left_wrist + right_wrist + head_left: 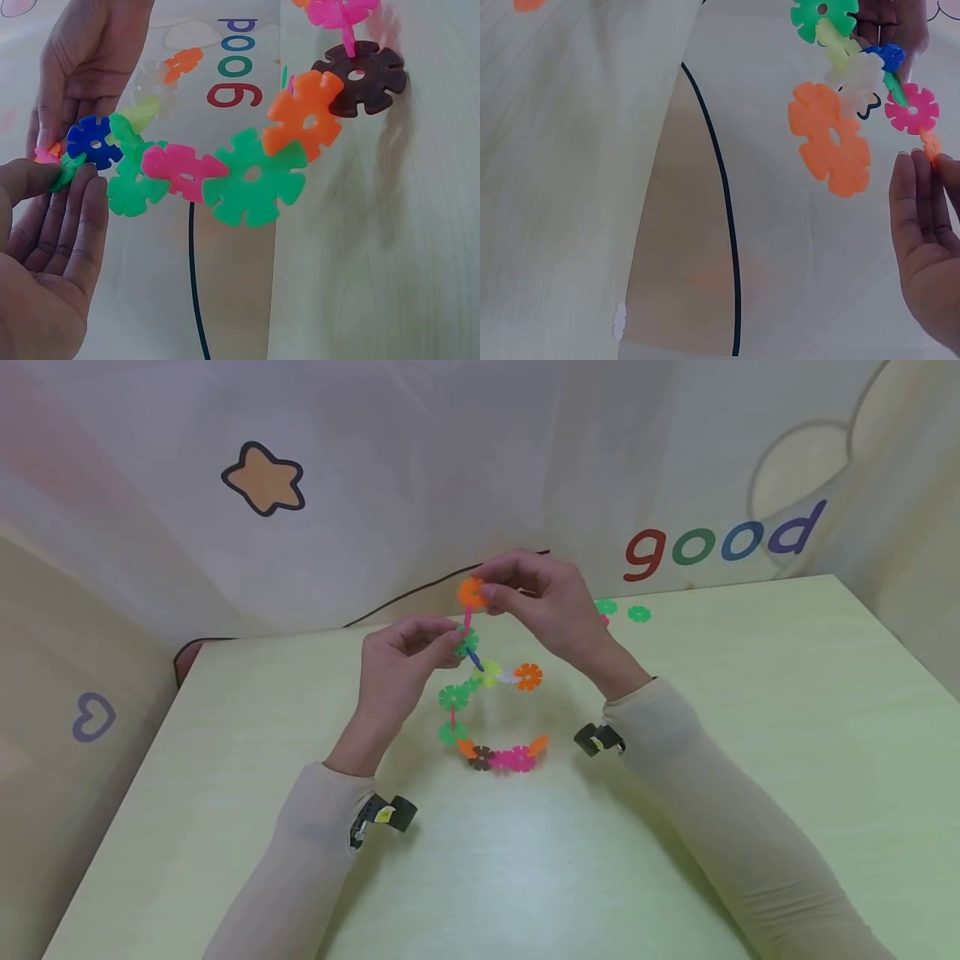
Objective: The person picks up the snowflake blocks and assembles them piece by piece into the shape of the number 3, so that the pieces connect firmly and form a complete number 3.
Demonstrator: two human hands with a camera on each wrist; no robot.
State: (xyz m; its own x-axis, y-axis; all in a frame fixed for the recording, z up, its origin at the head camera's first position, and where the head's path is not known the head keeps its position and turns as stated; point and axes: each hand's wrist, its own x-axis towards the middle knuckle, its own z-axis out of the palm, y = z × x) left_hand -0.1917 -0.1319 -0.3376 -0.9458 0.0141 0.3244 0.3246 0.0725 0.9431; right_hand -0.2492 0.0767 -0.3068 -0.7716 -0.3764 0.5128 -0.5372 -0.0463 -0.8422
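Note:
Slotted snowflake discs of coloured plastic link into one chain, lifted in front of the person. At its upper end my right hand (551,606) pinches an orange disc (471,594). Just below and to the left, my left hand (397,664) pinches a green disc (469,637) by its edge. A pink disc (913,109) joins those two. Under the green one comes a blue disc (80,142), then a yellow one (491,674). One branch runs right through a white disc to another orange disc (528,677). The other curves down through green discs to a brown disc (482,759) and pink ones.
Several loose discs, among them a green one (639,614), lie at the back right of the pale table (525,868). A printed curtain (465,468) hangs behind the table. Small black cameras (598,740) are strapped to both wrists, over long sleeves.

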